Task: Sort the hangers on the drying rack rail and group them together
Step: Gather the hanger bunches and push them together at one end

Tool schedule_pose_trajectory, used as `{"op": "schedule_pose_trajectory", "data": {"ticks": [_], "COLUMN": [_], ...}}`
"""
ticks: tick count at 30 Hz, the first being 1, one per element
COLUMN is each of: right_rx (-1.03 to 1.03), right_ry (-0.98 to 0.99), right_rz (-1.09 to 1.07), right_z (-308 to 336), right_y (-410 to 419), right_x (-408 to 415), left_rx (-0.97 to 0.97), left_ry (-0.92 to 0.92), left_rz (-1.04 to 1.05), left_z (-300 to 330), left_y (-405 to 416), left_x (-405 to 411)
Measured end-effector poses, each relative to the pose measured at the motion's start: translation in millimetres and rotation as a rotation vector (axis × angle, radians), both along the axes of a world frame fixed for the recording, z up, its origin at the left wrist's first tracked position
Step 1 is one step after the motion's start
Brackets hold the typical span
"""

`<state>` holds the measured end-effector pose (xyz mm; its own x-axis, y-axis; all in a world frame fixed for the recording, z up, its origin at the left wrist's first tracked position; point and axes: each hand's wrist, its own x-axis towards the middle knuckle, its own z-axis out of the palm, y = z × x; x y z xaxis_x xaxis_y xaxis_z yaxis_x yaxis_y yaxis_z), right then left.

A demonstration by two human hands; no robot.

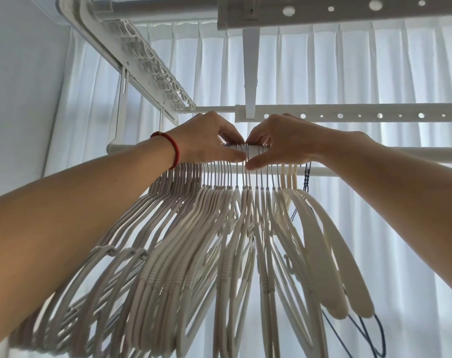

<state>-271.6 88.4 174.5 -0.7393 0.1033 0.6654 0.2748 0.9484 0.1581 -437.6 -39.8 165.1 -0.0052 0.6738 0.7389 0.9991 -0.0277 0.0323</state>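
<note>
Several white hangers [219, 254] hang packed together from the white drying rack rail [413, 152], fanning out below it. Three wider cream hangers [331, 254] sit at the right end of the bunch, with thin blue wire hangers [307, 177] beside them. My left hand [207, 140], with a red band on its wrist, grips the rail and the hooks [248, 148] from the left. My right hand [279, 143] grips the rail and hooks from the right. The thumbs and fingertips of both hands nearly meet over the middle hooks.
A second white rail [374, 115] with round holes runs behind the hands, and a third one [349, 11] overhead. A slatted white rack frame [142, 63] slants from the upper left. White curtains [323, 73] fill the background, and a pale wall [18, 86] stands at the left.
</note>
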Motion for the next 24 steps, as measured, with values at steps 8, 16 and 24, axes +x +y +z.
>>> {"op": "schedule_pose_trajectory", "data": {"ticks": [8,16,24], "right_rx": [0.002,-0.009,-0.008], "right_ry": [0.008,0.002,0.003], "right_rz": [-0.014,-0.017,-0.027], "right_z": [-0.9,-1.1,-1.9], "right_y": [-1.8,0.9,0.3], "right_x": [-0.5,2.3,3.3], "left_rx": [-0.017,-0.022,-0.013], "left_ry": [0.000,-0.023,-0.037], "left_rz": [0.007,-0.010,0.007], "left_z": [0.8,-0.2,-2.0], "left_y": [-0.9,-2.8,-2.5], "left_x": [0.3,1.0,2.4]}}
